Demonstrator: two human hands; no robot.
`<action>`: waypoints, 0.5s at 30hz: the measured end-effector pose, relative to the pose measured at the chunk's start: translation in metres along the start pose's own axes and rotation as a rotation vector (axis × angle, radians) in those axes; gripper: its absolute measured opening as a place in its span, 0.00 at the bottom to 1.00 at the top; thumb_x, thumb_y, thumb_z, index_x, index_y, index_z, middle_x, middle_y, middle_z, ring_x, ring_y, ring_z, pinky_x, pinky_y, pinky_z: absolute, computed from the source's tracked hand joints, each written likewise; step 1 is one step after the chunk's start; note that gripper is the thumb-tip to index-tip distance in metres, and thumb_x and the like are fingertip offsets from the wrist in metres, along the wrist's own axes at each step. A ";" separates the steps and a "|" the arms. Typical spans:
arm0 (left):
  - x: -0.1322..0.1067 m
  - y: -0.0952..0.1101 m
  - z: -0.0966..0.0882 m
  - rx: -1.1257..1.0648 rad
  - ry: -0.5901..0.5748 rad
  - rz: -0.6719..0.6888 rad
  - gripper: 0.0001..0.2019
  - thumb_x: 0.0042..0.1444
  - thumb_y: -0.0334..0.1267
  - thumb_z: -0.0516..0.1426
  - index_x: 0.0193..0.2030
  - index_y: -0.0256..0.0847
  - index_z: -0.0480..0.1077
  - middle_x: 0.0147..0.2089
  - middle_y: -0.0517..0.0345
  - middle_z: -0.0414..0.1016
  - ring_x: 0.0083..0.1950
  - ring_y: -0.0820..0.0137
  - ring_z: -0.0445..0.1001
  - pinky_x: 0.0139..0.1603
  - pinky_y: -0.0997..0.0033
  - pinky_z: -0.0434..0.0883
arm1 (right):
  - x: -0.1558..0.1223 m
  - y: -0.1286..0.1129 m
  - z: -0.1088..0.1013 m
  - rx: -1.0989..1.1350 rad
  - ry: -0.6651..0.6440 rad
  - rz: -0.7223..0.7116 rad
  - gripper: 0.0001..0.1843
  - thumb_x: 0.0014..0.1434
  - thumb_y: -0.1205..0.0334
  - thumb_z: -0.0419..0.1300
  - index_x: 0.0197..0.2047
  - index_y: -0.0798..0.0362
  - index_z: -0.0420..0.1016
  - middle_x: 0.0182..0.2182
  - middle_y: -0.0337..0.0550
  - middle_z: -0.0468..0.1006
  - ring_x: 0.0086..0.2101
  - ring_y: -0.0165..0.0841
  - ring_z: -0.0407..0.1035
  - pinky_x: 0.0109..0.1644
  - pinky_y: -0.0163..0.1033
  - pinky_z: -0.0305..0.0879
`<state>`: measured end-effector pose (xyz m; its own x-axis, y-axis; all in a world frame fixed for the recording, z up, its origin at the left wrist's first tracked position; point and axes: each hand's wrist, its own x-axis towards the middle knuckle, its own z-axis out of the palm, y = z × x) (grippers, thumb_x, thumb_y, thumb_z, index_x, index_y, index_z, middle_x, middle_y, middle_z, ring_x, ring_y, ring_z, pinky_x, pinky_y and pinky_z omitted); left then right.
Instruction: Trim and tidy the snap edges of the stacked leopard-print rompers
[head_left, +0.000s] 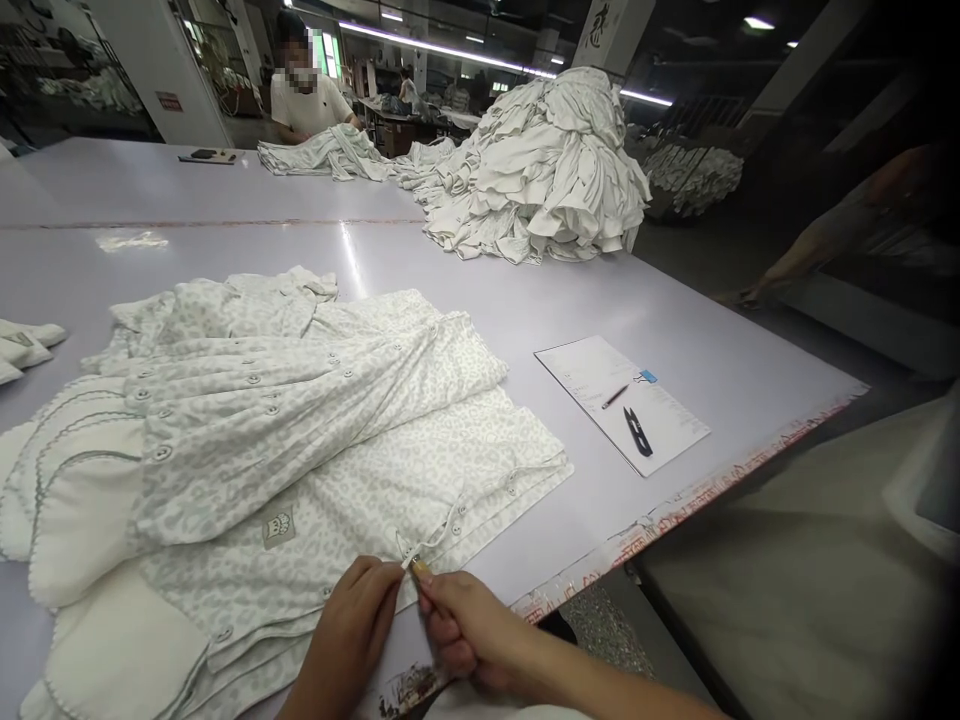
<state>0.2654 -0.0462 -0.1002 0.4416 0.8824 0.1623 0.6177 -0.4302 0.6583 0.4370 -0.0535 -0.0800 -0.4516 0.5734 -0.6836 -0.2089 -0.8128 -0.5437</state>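
A stack of white, grey-patterned buttoned garments [300, 440] lies spread on the pale table [525, 300] in front of me. Both hands meet at the near hem of the top garment. My left hand [352, 625] pinches the fabric edge with curled fingers. My right hand [457, 620] is closed too, its thumb and forefinger pinching the same edge or a thread at it, right beside the left fingertips. What exactly sits between the fingertips is too small to make out.
A paper sheet [592, 380] with a pen [615, 396] and black thread snips [637, 432] lies to the right. A big heap of white garments [547, 170] stands at the back. A person in a white shirt [307, 100] works at the far side. The table edge [675, 505] runs diagonally at right.
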 end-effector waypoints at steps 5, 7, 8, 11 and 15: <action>0.011 0.002 0.002 0.223 0.014 -0.033 0.07 0.60 0.36 0.46 0.36 0.41 0.64 0.38 0.57 0.68 0.39 0.71 0.66 0.39 0.73 0.64 | -0.021 0.000 -0.018 -0.328 0.013 0.039 0.24 0.51 0.38 0.54 0.28 0.52 0.56 0.13 0.28 0.54 0.12 0.21 0.44 0.15 0.30 0.40; 0.025 0.000 0.003 0.341 0.035 -0.118 0.14 0.61 0.39 0.45 0.26 0.40 0.63 0.28 0.58 0.66 0.30 0.71 0.64 0.30 0.71 0.59 | -0.023 0.000 -0.018 -0.423 0.013 -0.006 0.24 0.53 0.37 0.51 0.28 0.52 0.56 0.14 0.29 0.55 0.13 0.22 0.46 0.17 0.32 0.43; 0.033 -0.003 0.004 0.392 0.071 -0.154 0.16 0.61 0.41 0.44 0.24 0.40 0.62 0.25 0.58 0.64 0.27 0.70 0.62 0.28 0.70 0.57 | -0.024 0.000 -0.017 -0.490 0.012 -0.045 0.24 0.54 0.37 0.50 0.27 0.52 0.56 0.15 0.30 0.56 0.14 0.23 0.48 0.19 0.32 0.45; 0.049 -0.011 0.007 0.443 0.162 -0.229 0.20 0.61 0.42 0.42 0.21 0.39 0.61 0.22 0.58 0.64 0.26 0.71 0.62 0.28 0.69 0.53 | -0.030 0.003 -0.014 -0.692 0.042 -0.170 0.26 0.54 0.36 0.48 0.26 0.53 0.57 0.17 0.34 0.57 0.20 0.26 0.54 0.25 0.34 0.48; 0.056 -0.014 0.010 0.463 0.201 -0.305 0.22 0.61 0.43 0.42 0.19 0.38 0.61 0.21 0.57 0.64 0.25 0.71 0.62 0.27 0.70 0.50 | -0.042 0.009 -0.013 -0.798 0.098 -0.214 0.29 0.52 0.32 0.46 0.26 0.53 0.57 0.20 0.37 0.58 0.24 0.29 0.55 0.27 0.35 0.49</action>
<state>0.2877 0.0079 -0.1077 0.0954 0.9786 0.1824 0.9370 -0.1501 0.3153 0.4651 -0.0834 -0.0623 -0.3869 0.7436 -0.5453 0.4124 -0.3893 -0.8236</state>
